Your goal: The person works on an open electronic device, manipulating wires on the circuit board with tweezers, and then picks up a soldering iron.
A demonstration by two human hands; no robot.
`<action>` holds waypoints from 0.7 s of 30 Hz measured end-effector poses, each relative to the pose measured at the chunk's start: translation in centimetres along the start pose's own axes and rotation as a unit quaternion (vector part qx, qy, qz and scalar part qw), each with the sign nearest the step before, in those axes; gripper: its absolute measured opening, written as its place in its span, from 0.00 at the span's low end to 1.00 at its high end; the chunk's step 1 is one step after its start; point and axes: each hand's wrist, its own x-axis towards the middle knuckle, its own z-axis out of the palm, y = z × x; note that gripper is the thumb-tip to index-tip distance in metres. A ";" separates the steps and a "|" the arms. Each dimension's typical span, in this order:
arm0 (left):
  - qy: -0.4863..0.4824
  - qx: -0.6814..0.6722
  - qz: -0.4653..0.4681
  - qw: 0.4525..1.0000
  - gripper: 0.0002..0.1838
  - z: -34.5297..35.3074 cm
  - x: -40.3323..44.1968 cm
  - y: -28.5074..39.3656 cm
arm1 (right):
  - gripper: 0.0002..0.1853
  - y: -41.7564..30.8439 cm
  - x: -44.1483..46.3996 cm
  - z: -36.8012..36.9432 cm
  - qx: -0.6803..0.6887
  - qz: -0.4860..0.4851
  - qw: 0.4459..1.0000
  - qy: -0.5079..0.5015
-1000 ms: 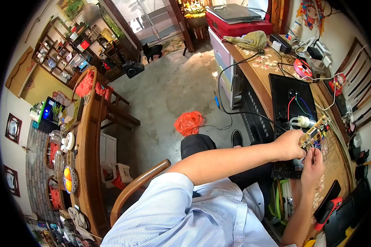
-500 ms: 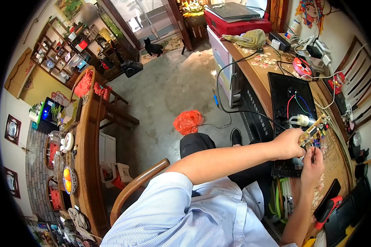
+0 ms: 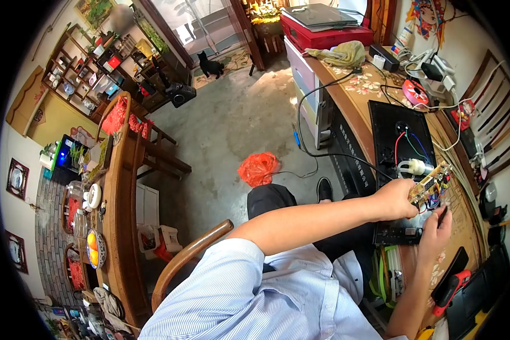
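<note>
One row of writing: white Chinese characters run down the black box (image 3: 349,161) beneath the wooden table (image 3: 364,85); the last appear to read 有限公司, the others are too small to tell.
Table covering: a tan surface printed with pale flowers, edged in smooth brown wood.
Circuit board: a narrow, yellowish, rectangular electronic board (image 3: 429,183), crowded with small components, is held tilted above the table's right part; any marks on it are too small to tell.
Left hand: its fingers are clamped on the near end of the board; the left hand (image 3: 398,198) reaches across from a striped, light-blue sleeve (image 3: 249,255).
Right hand: its fingers are pinched together on a slim dark object (image 3: 443,216), just beside the board; whether this right hand (image 3: 433,232) touches the wires cannot be told.
Wires: thin red and blue strands (image 3: 434,201) bunch under the board.
Panel: a flat, black, rectangular panel (image 3: 399,122) lies beneath, with red, green and blue leads rising from its middle.
Motor-like part: a whitish cylinder (image 3: 417,166) sits just beside the board.
Nearby: a red-and-black handheld tool (image 3: 453,292) lies next to a flat black slab (image 3: 455,267).
</note>
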 end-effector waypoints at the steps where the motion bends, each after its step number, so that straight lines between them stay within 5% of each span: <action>1: -0.002 0.010 0.007 1.000 0.21 0.1 0.2 -0.3 | 0.02 0.0 0.0 -0.3 0.046 0.025 0.999 -0.010; 8: 0.031 0.087 0.085 0.992 0.36 0.6 -0.1 -1.4 | 0.09 0.6 0.1 -1.8 0.129 0.082 0.988 -0.026; 14: -0.007 0.164 0.072 0.984 0.37 0.2 -1.4 0.4 | 0.15 -1.3 0.1 -2.1 0.079 0.091 0.992 0.021; 21: -0.028 0.263 0.096 0.960 0.37 -0.3 -2.7 1.0 | 0.09 -4.0 0.1 -4.1 0.182 0.037 0.979 0.079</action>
